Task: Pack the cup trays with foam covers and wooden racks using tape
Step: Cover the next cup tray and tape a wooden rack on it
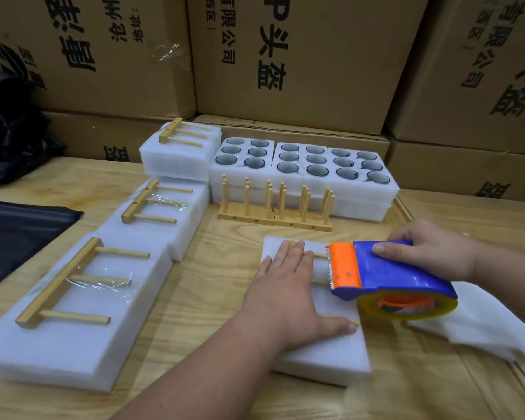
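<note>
L hand [281,286] flat on rack [319,255], dispenser [385,277] beside

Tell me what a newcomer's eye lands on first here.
The blue and orange tape dispenser, gripped by the right hand at right, over a foam block that the left hand presses flat. Next, the open cup trays at the back, with upright wooden racks in front of them.

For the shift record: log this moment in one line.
step: taping rack | left hand: flat on rack and foam | right hand: grips tape gun | rack mostly hidden
</note>
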Available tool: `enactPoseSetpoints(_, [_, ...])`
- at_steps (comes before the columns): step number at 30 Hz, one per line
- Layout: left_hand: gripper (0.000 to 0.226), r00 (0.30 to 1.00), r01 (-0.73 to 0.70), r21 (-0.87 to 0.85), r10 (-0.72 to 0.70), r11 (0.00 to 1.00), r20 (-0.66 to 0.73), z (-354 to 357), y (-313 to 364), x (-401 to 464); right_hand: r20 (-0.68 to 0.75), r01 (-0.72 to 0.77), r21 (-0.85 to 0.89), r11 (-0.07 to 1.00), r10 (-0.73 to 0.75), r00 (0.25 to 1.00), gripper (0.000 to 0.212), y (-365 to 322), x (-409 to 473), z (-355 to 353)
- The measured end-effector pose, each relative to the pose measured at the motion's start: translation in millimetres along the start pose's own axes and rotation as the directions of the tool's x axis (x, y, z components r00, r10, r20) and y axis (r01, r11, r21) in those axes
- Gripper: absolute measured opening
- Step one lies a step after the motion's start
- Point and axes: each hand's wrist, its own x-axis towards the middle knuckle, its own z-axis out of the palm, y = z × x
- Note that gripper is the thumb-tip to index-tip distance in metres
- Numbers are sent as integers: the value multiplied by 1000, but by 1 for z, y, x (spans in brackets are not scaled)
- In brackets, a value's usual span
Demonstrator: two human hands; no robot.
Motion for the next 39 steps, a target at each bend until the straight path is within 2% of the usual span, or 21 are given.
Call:
enactPoseSetpoints(7, [130, 1000, 4, 11, -4, 1000, 20, -1, 0, 0, -48, -34, 0, 999, 34, 998, 70, 18, -18, -18])
enactPoseSetpoints(12, [130, 999, 8, 12, -9, 1000, 34, -1, 0, 0, -57, -101, 9, 995, 101, 993, 86, 36, -37, -35])
enactPoseSetpoints(18, [131, 999, 17, 2, -17, 1000, 50, 0, -1, 0, -92, -153, -46, 987, 149, 985, 83, 50, -59, -51])
enactPoseSetpoints(25, [132, 999, 18, -11, -18, 1000, 47, 2, -2, 0, -23, -203, -304, 931, 206, 978, 80, 20, -47, -42])
enactPoseSetpoints(32, [128, 999, 16, -11, -16, 1000, 43, 2, -1, 0, 24, -224, -622, 750, 304, 952, 71, -21, -11, -24])
enactPoseSetpoints(36, [113, 999, -7, -24, 8, 1000, 42, 3, -2, 0, 33, -195, -727, 658, 317, 948, 67, -47, 5, -12])
enactPoseSetpoints(39, [103, 999, -23, -41, 25, 999, 30, 4, -2, -1, 48, -180, -773, 608, 339, 940, 57, -69, 14, -2])
